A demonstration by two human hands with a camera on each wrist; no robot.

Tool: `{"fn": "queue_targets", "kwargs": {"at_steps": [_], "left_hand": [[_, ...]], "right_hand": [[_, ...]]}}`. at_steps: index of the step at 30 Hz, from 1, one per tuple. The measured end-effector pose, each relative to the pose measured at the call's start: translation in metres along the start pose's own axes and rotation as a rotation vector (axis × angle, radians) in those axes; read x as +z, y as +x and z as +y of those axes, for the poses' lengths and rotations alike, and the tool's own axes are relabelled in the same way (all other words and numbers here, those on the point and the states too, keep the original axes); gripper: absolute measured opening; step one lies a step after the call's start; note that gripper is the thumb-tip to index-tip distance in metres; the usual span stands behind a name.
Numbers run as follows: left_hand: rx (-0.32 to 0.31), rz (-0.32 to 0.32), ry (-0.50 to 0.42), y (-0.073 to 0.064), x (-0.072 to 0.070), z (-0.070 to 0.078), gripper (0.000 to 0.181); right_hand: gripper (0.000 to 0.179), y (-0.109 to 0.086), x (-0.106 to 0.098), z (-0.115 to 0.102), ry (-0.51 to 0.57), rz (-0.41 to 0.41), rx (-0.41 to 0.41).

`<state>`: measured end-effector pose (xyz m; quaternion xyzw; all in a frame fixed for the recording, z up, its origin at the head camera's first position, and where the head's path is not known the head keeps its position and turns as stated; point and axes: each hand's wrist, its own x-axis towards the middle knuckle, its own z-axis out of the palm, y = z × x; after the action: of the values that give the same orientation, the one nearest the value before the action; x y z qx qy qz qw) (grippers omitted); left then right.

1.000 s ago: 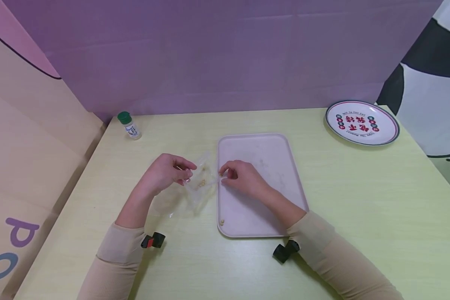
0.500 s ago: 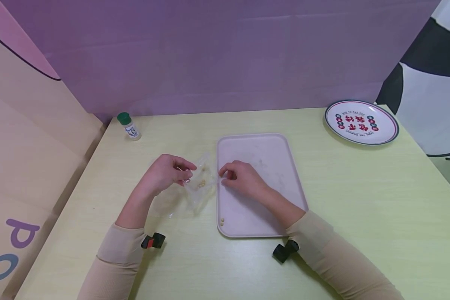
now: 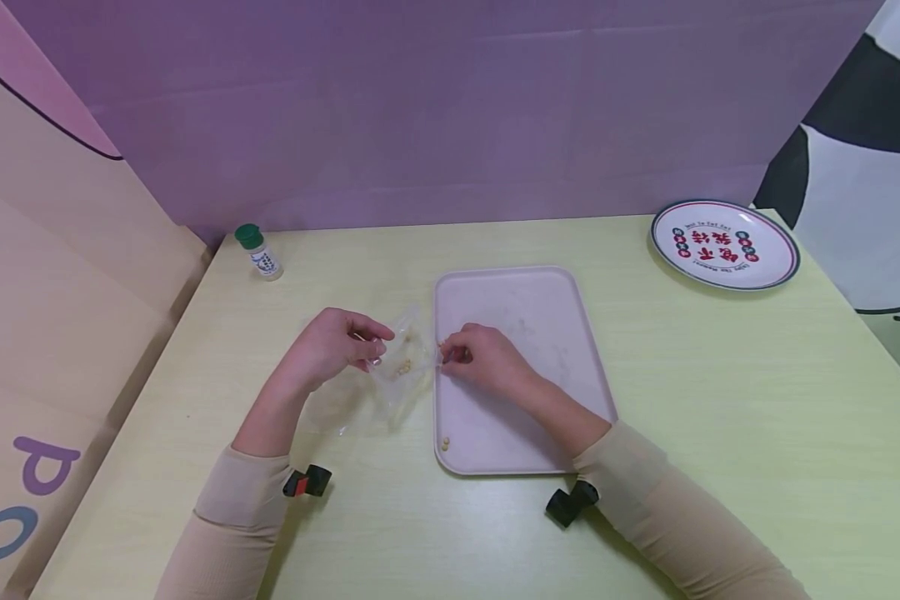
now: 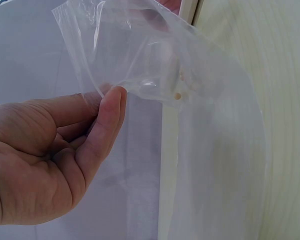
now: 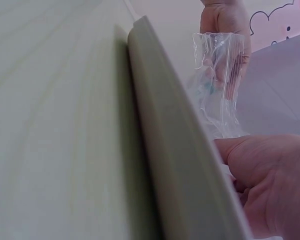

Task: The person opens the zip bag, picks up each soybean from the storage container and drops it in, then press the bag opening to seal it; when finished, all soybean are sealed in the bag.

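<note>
A clear plastic bag (image 3: 399, 392) with several small yellowish beans (image 3: 404, 366) inside hangs between the hands. The left hand (image 3: 339, 343) pinches its edge between thumb and fingers, as the left wrist view also shows. At the left rim of a pale pinkish tray (image 3: 510, 292), the right hand (image 3: 487, 358) has thumb and forefinger drawn together on the bag's other side. In the right wrist view the tray's edge partly hides those fingertips, with the bag (image 5: 217, 100) running down to them. A few loose beans (image 3: 445, 444) lie in the tray's near left corner.
A small green-capped shaker bottle (image 3: 258, 252) stands at the back left of the table (image 3: 390, 533). At the back right sits an oval white plate (image 3: 725, 246) with red and green print. A purple backdrop (image 3: 450, 117) rises behind the table.
The right hand's thumb and forefinger, apart with a gap before, have closed together at the bag's edge. The left hand and the tray look the same.
</note>
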<state>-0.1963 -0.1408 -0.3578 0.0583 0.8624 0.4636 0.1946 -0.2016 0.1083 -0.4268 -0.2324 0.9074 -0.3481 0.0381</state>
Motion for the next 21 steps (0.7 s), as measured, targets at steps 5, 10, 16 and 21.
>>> {"fn": "queue_targets", "kwargs": {"at_steps": [5, 10, 16, 21], "left_hand": [[-0.002, 0.001, -0.006, -0.0002, 0.0, 0.0003, 0.025], [0.01, -0.003, -0.004, 0.0002, 0.0001, -0.0006, 0.025], [0.001, -0.001, 0.004, -0.0004, 0.0, 0.0002, 0.026], [0.0, -0.003, 0.002, -0.0009, -0.0001, 0.0003, 0.025]], "right_hand": [[0.005, -0.0005, 0.0007, -0.0009, -0.002, -0.001, -0.005], [0.006, -0.0013, 0.0009, -0.002, -0.021, -0.008, -0.01], [0.005, -0.0015, -0.0002, -0.0039, -0.037, -0.024, 0.005], [0.002, -0.0018, -0.0015, -0.0049, 0.022, 0.012, 0.037]]}}
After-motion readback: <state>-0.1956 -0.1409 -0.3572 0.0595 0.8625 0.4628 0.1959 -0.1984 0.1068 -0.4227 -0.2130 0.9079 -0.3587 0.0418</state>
